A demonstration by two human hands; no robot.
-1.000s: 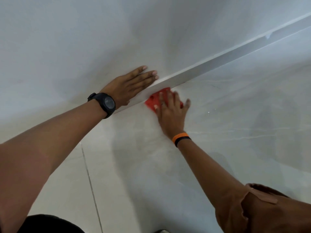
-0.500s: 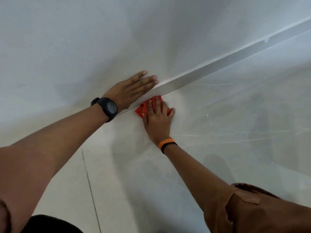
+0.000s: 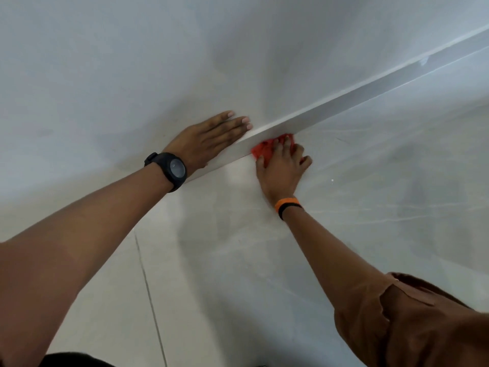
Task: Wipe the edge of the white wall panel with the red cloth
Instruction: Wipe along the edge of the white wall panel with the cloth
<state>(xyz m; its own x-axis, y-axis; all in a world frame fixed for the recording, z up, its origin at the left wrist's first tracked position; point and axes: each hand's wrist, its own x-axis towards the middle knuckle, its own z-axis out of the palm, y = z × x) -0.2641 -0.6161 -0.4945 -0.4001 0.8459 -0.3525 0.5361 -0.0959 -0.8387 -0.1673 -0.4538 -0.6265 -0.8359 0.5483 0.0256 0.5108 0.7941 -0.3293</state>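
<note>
Against the panel edge (image 3: 344,102), the right hand (image 3: 283,168) bunches the red cloth (image 3: 264,149) and should press evenly, while the left hand (image 3: 209,136) lies spread flat.

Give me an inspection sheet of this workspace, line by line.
Surface: white wall panel, plain, with a grey edge strip running diagonally.
Job's things: red cloth, bunched against the lower side of the edge strip.
Clutter: nothing seen.
Grippers: left hand lies flat and open on the panel above the strip; right hand presses on the cloth.
Cables: nothing seen.
Surroundings: pale tiled floor with a grout line; black watch on the left wrist, orange band on the right.
</note>
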